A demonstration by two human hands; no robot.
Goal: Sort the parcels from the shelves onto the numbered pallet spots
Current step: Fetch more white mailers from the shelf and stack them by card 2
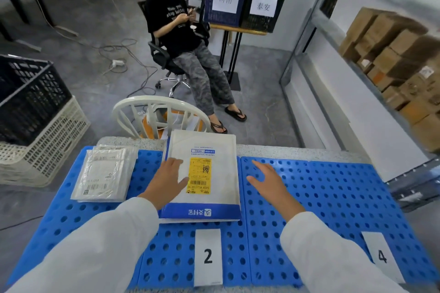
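Head view: blue pallet seen below, perforated, carried on speckled surface. White parcel with yellow label laid flat near far edge of pallet, above card marked 2. Left hand rested flat on parcel, fingers straight, nothing gripped. Right hand spread open just right of parcel, over bare pallet, contact not discernible. Clear bags stacked at far left corner. Card marked 4 placed at near right edge.
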